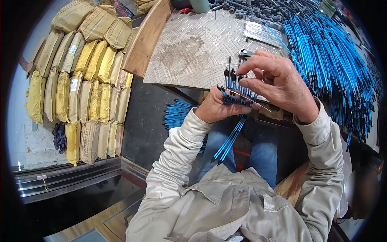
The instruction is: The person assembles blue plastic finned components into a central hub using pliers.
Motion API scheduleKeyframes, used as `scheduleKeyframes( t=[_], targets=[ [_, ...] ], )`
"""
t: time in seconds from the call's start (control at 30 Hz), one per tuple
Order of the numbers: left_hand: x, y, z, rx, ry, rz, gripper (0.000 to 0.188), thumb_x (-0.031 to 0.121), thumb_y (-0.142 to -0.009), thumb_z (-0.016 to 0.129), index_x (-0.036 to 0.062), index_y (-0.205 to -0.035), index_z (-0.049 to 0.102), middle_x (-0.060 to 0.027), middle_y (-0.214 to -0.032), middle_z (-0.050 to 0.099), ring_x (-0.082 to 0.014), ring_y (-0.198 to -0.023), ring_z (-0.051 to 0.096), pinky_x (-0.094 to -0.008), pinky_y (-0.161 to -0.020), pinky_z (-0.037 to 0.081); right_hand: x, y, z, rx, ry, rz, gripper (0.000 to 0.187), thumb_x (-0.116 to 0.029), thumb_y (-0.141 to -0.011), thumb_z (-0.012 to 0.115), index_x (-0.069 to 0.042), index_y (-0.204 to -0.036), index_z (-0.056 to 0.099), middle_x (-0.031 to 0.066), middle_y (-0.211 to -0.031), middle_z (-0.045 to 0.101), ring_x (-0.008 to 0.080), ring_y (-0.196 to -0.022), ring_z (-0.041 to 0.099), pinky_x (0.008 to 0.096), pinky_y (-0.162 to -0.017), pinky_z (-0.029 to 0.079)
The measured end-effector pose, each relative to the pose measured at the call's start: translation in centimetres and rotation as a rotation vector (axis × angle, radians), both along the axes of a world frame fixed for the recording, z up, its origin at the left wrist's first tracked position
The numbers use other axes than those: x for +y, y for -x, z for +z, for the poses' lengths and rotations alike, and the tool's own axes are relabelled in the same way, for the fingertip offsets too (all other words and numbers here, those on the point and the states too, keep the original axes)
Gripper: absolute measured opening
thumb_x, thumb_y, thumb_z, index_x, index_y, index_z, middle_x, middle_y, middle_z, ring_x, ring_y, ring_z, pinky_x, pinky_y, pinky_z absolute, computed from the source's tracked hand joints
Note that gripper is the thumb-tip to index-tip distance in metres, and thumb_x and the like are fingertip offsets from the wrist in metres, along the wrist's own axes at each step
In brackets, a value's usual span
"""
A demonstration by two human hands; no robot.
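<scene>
My left hand [211,107] is closed around a small bunch of thin blue rods with black ends [229,141], held over my lap at the table's front edge. The rods' lower ends fan downward, and several black tips stick up above the fingers. A thin, pale strip or wire [263,106] crosses the bunch at a slant. Just above the bunch, my right hand [282,78] has thumb and forefinger brought together at the black tips; what they pinch is too small to make out. A dark metal piece [246,53] lies behind the right hand's fingers.
A large heap of blue rods [322,52] covers the table's right side. Black fittings [262,10] and a pack of thin white strips [264,34] lie at the back. A wooden board [147,38] edges the table's left. More blue rods [177,114] sit below; wrapped packages [80,97] are stacked left.
</scene>
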State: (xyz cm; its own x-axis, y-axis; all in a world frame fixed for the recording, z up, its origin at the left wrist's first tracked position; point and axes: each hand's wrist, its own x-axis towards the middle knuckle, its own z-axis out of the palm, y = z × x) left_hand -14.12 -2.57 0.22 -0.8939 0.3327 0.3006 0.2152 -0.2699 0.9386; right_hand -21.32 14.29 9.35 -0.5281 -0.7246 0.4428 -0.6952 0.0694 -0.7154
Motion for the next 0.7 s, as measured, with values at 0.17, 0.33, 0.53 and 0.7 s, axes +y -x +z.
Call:
scheduleKeyframes(
  t=[0.17,0.33,0.53,0.7],
  targets=[
    [-0.1,0.2,-0.2,0.047,0.052,-0.004,0.024,-0.001,-0.078,0.067,0.0015,-0.101,0.063,-0.0066,-0.097,0.065,-0.0212,-0.096,0.063,-0.0307,-0.082,0.051,0.0,-0.1,-0.1,-0.046,0.033,-0.032,0.013,-0.003,-0.075,0.069,-0.002,-0.086,0.064,-0.0005,-0.065,0.045,0.0075,-0.056,0.039,0.0232,-0.048,0.03],
    [-0.1,0.2,0.0,0.047,0.043,-0.02,0.023,-0.001,-0.078,0.067,0.0011,-0.1,0.063,-0.0067,-0.097,0.065,-0.0212,-0.096,0.063,-0.0306,-0.082,0.051,0.0,0.4,0.2,0.118,0.0,-0.006,0.013,-0.003,-0.075,0.07,-0.002,-0.086,0.064,-0.0001,-0.064,0.044,0.008,-0.055,0.04,0.0234,-0.048,0.031],
    [0.0,0.2,-0.2,0.048,0.03,-0.01,0.02,-0.002,-0.079,0.066,0.0002,-0.099,0.064,-0.0076,-0.096,0.065,-0.021,-0.094,0.063,-0.0305,-0.081,0.052,-0.6,-0.2,-0.1,0.133,-0.022,-0.093,0.016,-0.002,-0.076,0.068,-0.003,-0.091,0.065,0.0005,-0.066,0.046,0.0085,-0.055,0.041,0.0238,-0.048,0.031],
    [0.4,-0.4,-0.1,-0.081,-0.082,0.024,0.02,-0.001,-0.079,0.066,0.0001,-0.099,0.064,-0.009,-0.096,0.066,-0.0204,-0.093,0.064,-0.0297,-0.08,0.052,-0.3,-0.3,-1.1,0.12,0.029,-0.144,0.015,-0.004,-0.077,0.067,-0.003,-0.092,0.064,0.0006,-0.068,0.048,0.0073,-0.056,0.041,0.0234,-0.048,0.031]
  ],
)
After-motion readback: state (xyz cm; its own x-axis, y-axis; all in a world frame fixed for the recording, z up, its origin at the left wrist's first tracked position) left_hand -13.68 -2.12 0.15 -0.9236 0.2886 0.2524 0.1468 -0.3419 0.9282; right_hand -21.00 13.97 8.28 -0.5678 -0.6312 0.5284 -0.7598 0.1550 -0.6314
